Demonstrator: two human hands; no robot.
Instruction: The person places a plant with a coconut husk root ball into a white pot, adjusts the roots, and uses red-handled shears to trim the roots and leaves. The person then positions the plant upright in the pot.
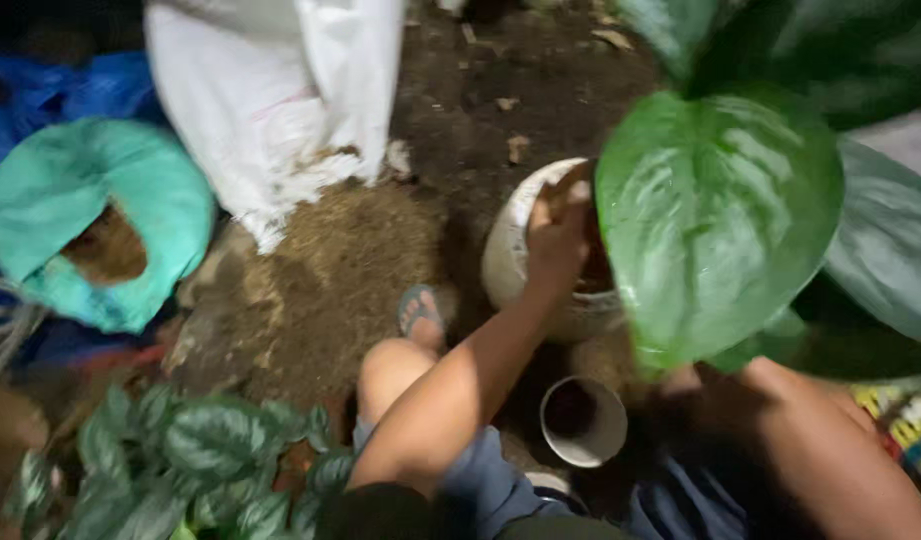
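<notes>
My left hand [558, 228] reaches forward into the mouth of a white pot [510, 250] that stands tilted on the dirt ground; the fingers rest at the pot's rim. A plant with large green leaves [715, 215] rises from that pot and covers its right side. My right arm runs up from the lower right, and my right hand is hidden under the big leaf. A smaller white pot [583, 421] holding dark soil stands between my knees. My left foot in a sandal [421, 313] sits left of the white pot.
A pile of brown soil mix [340, 270] spills from a white sack [275, 100]. A teal bag [105, 225] with brown fill lies at the left, by a blue bag [70, 90]. A silvery-patterned leafy plant [180, 465] grows at the lower left.
</notes>
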